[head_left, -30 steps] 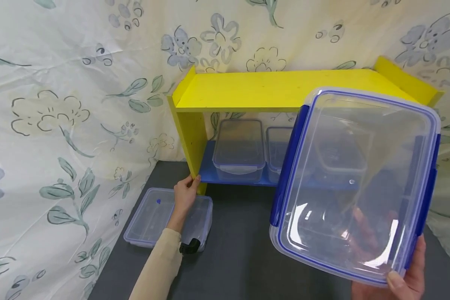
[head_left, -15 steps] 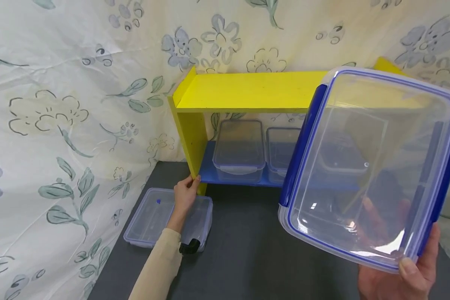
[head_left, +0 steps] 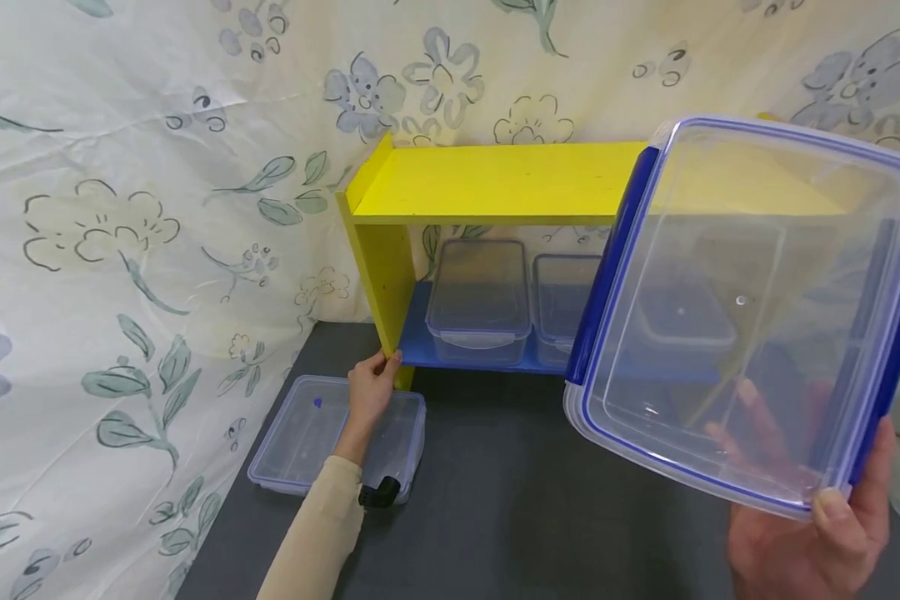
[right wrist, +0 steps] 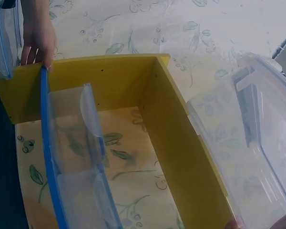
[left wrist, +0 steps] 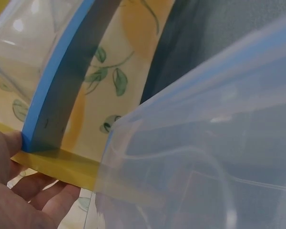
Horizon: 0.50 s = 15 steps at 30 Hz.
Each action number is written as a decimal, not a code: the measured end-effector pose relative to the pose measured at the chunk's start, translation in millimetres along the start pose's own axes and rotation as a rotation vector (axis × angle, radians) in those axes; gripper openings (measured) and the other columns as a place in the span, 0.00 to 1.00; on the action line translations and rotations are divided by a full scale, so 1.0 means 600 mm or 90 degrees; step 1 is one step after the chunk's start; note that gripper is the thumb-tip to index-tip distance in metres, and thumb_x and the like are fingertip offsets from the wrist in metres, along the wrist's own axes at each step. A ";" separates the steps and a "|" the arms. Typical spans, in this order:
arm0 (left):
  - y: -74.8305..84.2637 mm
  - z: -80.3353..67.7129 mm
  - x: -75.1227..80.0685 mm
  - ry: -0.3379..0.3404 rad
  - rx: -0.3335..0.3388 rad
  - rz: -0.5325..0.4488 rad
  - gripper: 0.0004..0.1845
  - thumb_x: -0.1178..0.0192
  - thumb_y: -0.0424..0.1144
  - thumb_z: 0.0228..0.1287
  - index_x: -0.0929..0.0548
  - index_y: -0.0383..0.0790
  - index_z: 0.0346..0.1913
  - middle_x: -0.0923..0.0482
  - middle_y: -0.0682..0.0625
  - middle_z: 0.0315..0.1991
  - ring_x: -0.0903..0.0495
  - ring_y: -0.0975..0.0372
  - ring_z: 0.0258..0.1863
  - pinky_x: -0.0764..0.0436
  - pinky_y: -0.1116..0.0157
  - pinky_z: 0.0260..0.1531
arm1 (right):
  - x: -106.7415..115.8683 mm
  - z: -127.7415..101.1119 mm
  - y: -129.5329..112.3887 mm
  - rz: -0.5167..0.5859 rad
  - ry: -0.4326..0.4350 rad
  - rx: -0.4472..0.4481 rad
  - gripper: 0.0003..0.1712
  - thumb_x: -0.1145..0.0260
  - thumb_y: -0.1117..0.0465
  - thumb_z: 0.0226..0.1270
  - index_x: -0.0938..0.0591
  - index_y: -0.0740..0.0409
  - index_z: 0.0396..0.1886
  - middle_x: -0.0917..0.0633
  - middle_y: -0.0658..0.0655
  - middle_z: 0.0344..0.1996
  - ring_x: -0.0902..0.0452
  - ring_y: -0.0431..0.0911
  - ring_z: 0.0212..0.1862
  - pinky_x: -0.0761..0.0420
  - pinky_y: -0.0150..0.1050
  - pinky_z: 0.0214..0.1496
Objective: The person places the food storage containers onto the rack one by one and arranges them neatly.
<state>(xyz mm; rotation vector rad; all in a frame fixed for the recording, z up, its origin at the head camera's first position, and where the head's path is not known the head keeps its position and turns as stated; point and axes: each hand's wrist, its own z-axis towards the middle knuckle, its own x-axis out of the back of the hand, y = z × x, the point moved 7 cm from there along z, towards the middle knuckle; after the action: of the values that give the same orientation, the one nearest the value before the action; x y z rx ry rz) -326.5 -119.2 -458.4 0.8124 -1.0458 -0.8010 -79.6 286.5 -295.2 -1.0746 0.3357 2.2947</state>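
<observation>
Fingers first: your right hand (head_left: 817,533), at the lower right of the head view, grips the near corner of the large clear container (head_left: 750,308) with the blue-rimmed lid, thumb curled over the rim and the other fingers showing through the plastic underneath. You hold the box off the dark tabletop (head_left: 495,517), tilted with its lid face turned toward you, filling the right half of the frame.

Your left hand (head_left: 371,392) sits at lower centre-left, its fingers and thumb pinched round the bottom front edge of the left upright of the yellow shelf (head_left: 495,179). In the left wrist view the same hand (left wrist: 19,191) is curled against the corner where the yellow board meets the blue lower board (left wrist: 62,81). Just under that forearm lies a flat clear container (head_left: 300,433) on the tabletop, untouched.

What matters for placing: the held box lies up and away from your gripping fingers, its long axis running from the lower right corner toward the upper centre of the frame, with its far edge overlapping the right part of the yellow top board. The bare stretch of that board is to the left of the box. Your right hand is the one carrying; your left is well apart from the box, at the shelf's far side.

Under the top board, on the blue one, stand two lidded clear boxes (head_left: 480,300) side by side; a third shows dimly through the held box.
</observation>
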 end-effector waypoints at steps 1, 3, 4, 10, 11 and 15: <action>0.000 0.000 0.000 0.001 0.001 0.001 0.14 0.40 0.48 0.68 0.13 0.40 0.38 0.15 0.36 0.31 0.22 0.56 0.26 0.26 0.67 0.26 | 0.000 0.002 -0.001 -0.009 0.008 0.002 0.38 0.64 0.84 0.56 0.41 0.69 0.70 0.34 0.75 0.68 0.35 0.77 0.62 0.31 0.69 0.58; 0.000 -0.002 0.001 0.002 0.004 -0.004 0.14 0.40 0.47 0.68 0.13 0.40 0.38 0.15 0.35 0.30 0.22 0.56 0.25 0.26 0.67 0.25 | -0.004 0.004 -0.002 -0.003 0.007 -0.004 0.38 0.65 0.83 0.57 0.41 0.69 0.71 0.34 0.75 0.68 0.36 0.78 0.62 0.31 0.69 0.59; 0.000 -0.002 0.001 0.002 0.004 -0.004 0.14 0.39 0.47 0.67 0.13 0.40 0.38 0.16 0.34 0.30 0.23 0.57 0.25 0.26 0.68 0.25 | -0.009 0.005 0.000 0.014 -0.002 -0.014 0.38 0.65 0.83 0.57 0.41 0.68 0.71 0.34 0.75 0.68 0.37 0.78 0.63 0.32 0.69 0.60; 0.004 -0.003 0.001 -0.001 -0.001 0.000 0.14 0.40 0.48 0.68 0.13 0.40 0.38 0.16 0.34 0.31 0.23 0.57 0.25 0.26 0.68 0.25 | -0.028 0.015 0.005 0.107 -0.076 -0.043 0.38 0.63 0.80 0.60 0.45 0.65 0.73 0.39 0.77 0.69 0.44 0.79 0.66 0.37 0.71 0.64; 0.005 -0.003 0.001 -0.003 -0.002 -0.002 0.14 0.40 0.48 0.68 0.13 0.40 0.37 0.16 0.34 0.31 0.23 0.56 0.25 0.26 0.67 0.25 | -0.032 0.017 0.007 0.132 -0.095 -0.047 0.38 0.63 0.80 0.61 0.47 0.65 0.74 0.41 0.77 0.70 0.46 0.79 0.67 0.39 0.71 0.64; 0.002 -0.002 0.000 -0.001 0.004 -0.005 0.14 0.40 0.48 0.68 0.13 0.39 0.38 0.16 0.34 0.30 0.23 0.56 0.25 0.26 0.67 0.24 | -0.037 0.029 0.004 0.098 -0.110 -0.064 0.37 0.61 0.78 0.63 0.48 0.65 0.75 0.40 0.76 0.70 0.44 0.77 0.68 0.37 0.69 0.65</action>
<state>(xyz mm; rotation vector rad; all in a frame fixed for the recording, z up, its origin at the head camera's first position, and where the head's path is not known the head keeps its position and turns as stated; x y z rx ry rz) -325.1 -118.5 -457.5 0.8208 -1.0475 -0.8052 -80.4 283.7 -266.8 -0.9177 0.2437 2.5449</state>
